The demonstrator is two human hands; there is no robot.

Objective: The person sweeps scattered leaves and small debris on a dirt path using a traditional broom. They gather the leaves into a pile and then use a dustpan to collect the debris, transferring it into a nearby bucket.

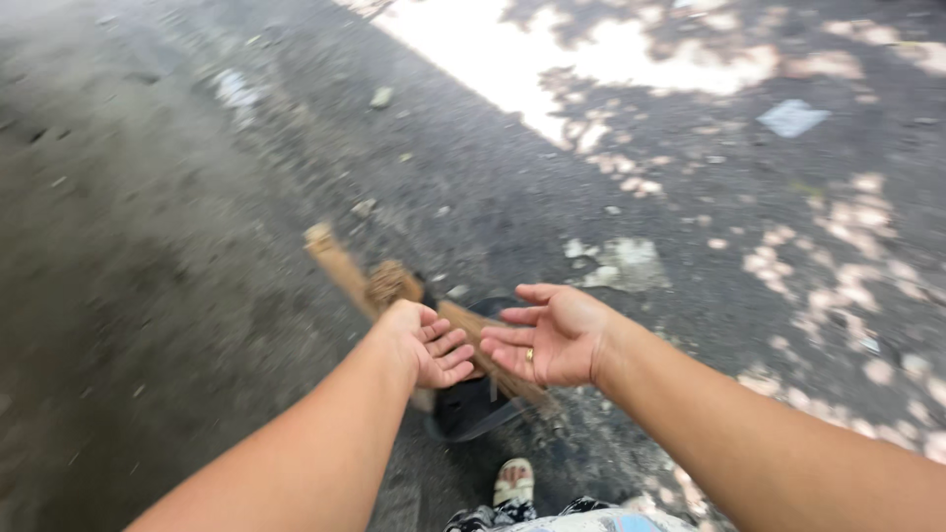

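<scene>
Both palms are turned up and nothing is held: the left hand (430,344) is loosely curled, the right hand (548,335) spread. The wooden stick (347,271) lies beneath them across a dark pan (471,406) on the ground (148,246), not yet grasped.

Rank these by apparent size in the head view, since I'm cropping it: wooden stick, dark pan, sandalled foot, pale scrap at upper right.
1. wooden stick, longest
2. dark pan, partly hidden by the hands
3. and 4. sandalled foot and pale scrap look alike; the foot is nearer, so unranked.
</scene>
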